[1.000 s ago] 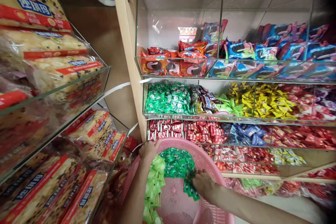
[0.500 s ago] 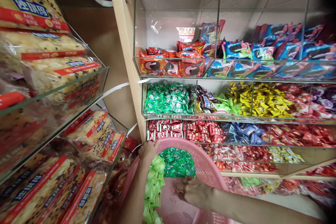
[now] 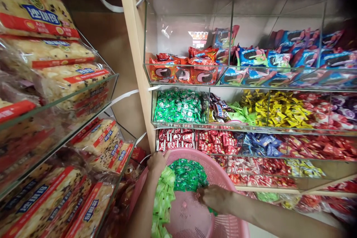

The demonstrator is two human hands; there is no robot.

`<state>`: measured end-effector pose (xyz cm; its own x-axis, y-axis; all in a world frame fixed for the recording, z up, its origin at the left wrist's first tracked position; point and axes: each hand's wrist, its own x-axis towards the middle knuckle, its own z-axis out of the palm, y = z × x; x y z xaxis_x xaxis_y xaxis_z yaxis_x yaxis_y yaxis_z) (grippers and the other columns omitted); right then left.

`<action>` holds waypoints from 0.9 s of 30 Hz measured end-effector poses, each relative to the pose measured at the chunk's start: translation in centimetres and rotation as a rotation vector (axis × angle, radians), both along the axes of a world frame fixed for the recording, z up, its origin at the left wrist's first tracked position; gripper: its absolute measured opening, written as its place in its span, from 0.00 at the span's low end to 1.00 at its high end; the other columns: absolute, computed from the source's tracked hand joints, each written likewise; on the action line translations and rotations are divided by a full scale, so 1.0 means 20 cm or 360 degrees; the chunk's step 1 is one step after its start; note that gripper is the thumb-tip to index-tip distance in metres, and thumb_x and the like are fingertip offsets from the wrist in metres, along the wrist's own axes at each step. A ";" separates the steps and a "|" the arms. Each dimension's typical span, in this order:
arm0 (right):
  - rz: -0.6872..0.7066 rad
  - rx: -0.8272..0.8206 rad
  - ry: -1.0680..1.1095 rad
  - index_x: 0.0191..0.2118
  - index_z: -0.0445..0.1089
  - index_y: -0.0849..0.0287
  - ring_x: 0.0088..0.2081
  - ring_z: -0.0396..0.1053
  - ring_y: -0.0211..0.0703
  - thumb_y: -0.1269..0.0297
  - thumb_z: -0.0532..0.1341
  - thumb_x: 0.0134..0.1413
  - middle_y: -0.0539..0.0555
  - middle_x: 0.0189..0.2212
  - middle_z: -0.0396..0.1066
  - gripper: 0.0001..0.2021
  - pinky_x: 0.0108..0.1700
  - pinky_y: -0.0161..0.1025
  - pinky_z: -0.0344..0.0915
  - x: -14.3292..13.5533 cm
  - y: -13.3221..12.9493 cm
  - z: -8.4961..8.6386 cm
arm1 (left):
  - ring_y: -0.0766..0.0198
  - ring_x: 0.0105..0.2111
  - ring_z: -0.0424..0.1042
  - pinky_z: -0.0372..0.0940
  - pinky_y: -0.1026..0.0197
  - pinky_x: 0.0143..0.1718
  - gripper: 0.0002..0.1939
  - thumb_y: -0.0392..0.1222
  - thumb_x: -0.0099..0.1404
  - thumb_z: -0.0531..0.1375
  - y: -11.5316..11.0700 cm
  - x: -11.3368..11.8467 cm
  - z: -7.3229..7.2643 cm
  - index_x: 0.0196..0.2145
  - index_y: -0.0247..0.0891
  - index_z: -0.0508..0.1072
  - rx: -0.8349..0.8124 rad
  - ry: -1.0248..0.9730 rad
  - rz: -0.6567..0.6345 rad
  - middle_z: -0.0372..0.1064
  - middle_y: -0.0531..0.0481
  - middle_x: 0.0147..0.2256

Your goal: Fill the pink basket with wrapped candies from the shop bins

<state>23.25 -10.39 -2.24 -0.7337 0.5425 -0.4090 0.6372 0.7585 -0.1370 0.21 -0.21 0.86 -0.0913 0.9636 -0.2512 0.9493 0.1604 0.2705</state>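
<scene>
A pink perforated plastic basket stands at the bottom centre. My left hand is closed on its upper left rim. Inside lie a heap of dark green wrapped candies at the back and light green packets along the left. At the right of the green heap is my right hand, inside the basket, its fingers curled; a few green wrappers show just below it. What its fingers hold is hidden.
Glass-fronted shelves face me, with green candies, yellow candies and red snack packs. At the left, packaged pastries fill angled glass bins. A wooden post divides the two sides.
My right hand has moved slightly right and up inside the basket, and green wrappers now show below it. My left hand stays on the rim. The view has shifted slightly.
</scene>
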 end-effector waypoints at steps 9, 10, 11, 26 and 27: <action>-0.0072 -0.0040 -0.0097 0.41 0.72 0.62 0.39 0.71 0.50 0.77 0.61 0.44 0.60 0.40 0.72 0.15 0.37 0.41 0.66 0.01 0.02 0.10 | 0.46 0.45 0.70 0.62 0.54 0.41 0.40 0.67 0.61 0.38 0.02 -0.01 -0.02 0.43 0.32 0.74 -0.0013 0.0010 -0.0018 0.71 0.31 0.44; -0.0086 -0.0042 -0.0108 0.42 0.71 0.62 0.40 0.71 0.50 0.75 0.62 0.44 0.60 0.41 0.72 0.16 0.38 0.42 0.66 0.00 0.01 0.11 | 0.46 0.45 0.70 0.62 0.54 0.42 0.40 0.67 0.60 0.38 0.03 -0.02 -0.01 0.43 0.32 0.74 -0.0026 0.0017 -0.0022 0.71 0.31 0.44; -0.0098 -0.0039 -0.0120 0.44 0.71 0.62 0.40 0.70 0.52 0.72 0.64 0.43 0.60 0.41 0.71 0.18 0.39 0.43 0.67 0.00 0.00 0.10 | 0.46 0.45 0.70 0.62 0.54 0.42 0.41 0.68 0.60 0.38 0.03 -0.02 -0.01 0.43 0.31 0.74 -0.0036 0.0023 -0.0024 0.71 0.31 0.44; -0.0032 0.0231 -0.0183 0.45 0.69 0.62 0.44 0.69 0.53 0.66 0.65 0.45 0.60 0.40 0.72 0.19 0.46 0.45 0.66 0.00 0.01 0.01 | 0.43 0.47 0.69 0.63 0.50 0.44 0.40 0.68 0.59 0.41 0.02 -0.06 0.06 0.44 0.31 0.74 -0.0021 0.0052 0.0074 0.71 0.31 0.45; -0.0040 0.0220 -0.0215 0.45 0.69 0.62 0.44 0.69 0.53 0.65 0.66 0.45 0.60 0.40 0.72 0.19 0.46 0.45 0.65 0.00 0.01 0.03 | 0.42 0.47 0.69 0.63 0.50 0.44 0.40 0.69 0.58 0.42 0.02 -0.06 0.06 0.44 0.32 0.74 -0.0044 0.0064 0.0080 0.70 0.31 0.45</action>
<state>23.19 -10.14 -1.67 -0.6629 0.6178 -0.4230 0.6616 0.7478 0.0553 -1.07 0.13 2.08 -0.1501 0.9502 -0.2731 0.9498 0.2153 0.2271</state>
